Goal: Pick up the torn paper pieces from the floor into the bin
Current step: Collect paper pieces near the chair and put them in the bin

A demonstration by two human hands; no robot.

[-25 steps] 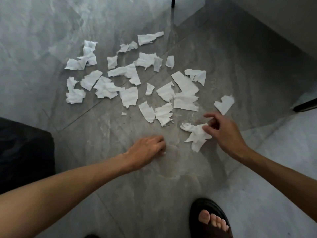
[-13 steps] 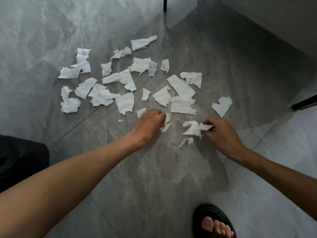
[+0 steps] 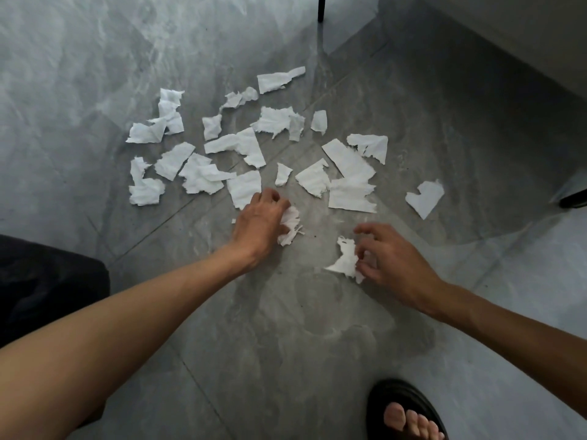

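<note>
Left hand (image 3: 259,222) fingers bunched on crumpled scrap (image 3: 290,225), right hand (image 3: 389,257) fingers pinching scrap (image 3: 346,262); remaining pieces (image 3: 349,173) lie just ahead.

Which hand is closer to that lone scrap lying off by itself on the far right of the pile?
The right hand. The lone scrap lies ahead of it and slightly to its right, apart from it. The left hand is well to the scrap's left, gathering crumpled paper.
</note>
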